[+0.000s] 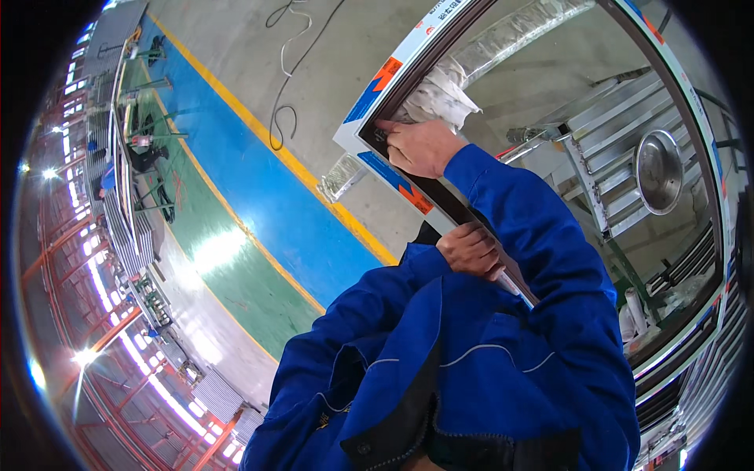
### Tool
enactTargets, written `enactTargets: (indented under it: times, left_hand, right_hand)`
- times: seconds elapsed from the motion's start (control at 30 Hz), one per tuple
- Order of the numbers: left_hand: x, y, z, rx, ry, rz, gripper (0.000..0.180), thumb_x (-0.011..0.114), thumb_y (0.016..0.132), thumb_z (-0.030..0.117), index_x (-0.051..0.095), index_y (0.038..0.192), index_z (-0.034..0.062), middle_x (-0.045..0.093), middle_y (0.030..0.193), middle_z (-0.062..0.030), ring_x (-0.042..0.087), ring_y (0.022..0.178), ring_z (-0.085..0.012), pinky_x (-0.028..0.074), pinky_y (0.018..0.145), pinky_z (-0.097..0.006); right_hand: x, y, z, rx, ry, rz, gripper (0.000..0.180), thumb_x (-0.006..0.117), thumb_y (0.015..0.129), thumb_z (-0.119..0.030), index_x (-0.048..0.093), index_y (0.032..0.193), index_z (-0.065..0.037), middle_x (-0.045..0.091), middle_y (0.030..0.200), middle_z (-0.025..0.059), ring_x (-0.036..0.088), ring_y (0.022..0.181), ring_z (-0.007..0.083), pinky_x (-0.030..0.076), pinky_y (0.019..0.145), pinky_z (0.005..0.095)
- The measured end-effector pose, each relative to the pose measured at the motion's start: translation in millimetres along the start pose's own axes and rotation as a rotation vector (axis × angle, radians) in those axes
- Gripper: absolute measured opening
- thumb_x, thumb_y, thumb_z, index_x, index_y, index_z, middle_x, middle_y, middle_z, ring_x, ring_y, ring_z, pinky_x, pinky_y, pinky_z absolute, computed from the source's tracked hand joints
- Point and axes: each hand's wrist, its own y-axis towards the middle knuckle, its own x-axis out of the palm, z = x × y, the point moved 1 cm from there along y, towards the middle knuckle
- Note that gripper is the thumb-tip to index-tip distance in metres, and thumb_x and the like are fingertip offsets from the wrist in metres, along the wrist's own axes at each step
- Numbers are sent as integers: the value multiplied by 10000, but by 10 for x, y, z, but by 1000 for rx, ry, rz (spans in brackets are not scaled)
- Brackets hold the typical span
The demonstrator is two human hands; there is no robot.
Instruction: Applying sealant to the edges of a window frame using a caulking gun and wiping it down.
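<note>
Grey concrete floor (236, 47) lies behind; at 12 o'clock the right hand (420, 147) presses a white cloth (437, 98) on the window frame (393, 169), while the left hand (471, 250) grips its edge.

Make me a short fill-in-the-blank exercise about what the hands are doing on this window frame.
1. The right hand presses on the frame beside a crumpled white ____.
2. The left hand grips the frame's dark inner edge, lower down than the ____ hand.
3. Both arms wear sleeves coloured ____.
4. On the floor, a ____ stripe borders the blue lane.

Missing words: cloth; right; blue; yellow
</note>
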Motion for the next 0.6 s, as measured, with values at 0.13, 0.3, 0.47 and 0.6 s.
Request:
enactTargets:
  times: [0.13, 0.3, 0.47, 0.6]
  left_hand:
    - [-3, 16, -33, 15, -5, 83, 264, 686, 727, 352, 599, 694, 104, 624, 740, -55, 647, 703, -204, 545, 749, -347]
    - [7, 17, -21, 22, 23, 85, 267, 681, 725, 364, 596, 681, 115, 617, 735, -45, 643, 710, -196, 541, 746, -340]
    - [-12, 12, -9, 8, 11, 73, 257, 688, 717, 355, 600, 681, 116, 622, 750, -44, 645, 740, -193, 538, 759, -333]
    - [-23, 13, 6, -18, 18, -11, 252, 696, 707, 351, 603, 684, 118, 625, 759, -43, 644, 756, -195, 536, 773, -336]
  right_hand:
    - [22, -19, 4, -3, -21, -24, 329, 440, 887, -296, 629, 790, -45, 568, 1299, 64, 647, 797, 331, 526, 701, 444]
    - [-26, -35, -18, -142, -12, -23, 342, 470, 869, -310, 663, 747, -55, 624, 1209, 63, 664, 743, 320, 535, 631, 449]
    - [-83, 25, -84, 11, -54, -32, 316, 448, 883, -281, 640, 786, -49, 568, 1293, 96, 651, 806, 328, 523, 721, 452]
    - [-67, 49, -63, -30, -3, -143, 319, 442, 884, -271, 637, 782, -40, 579, 1276, 95, 642, 823, 343, 519, 738, 443]
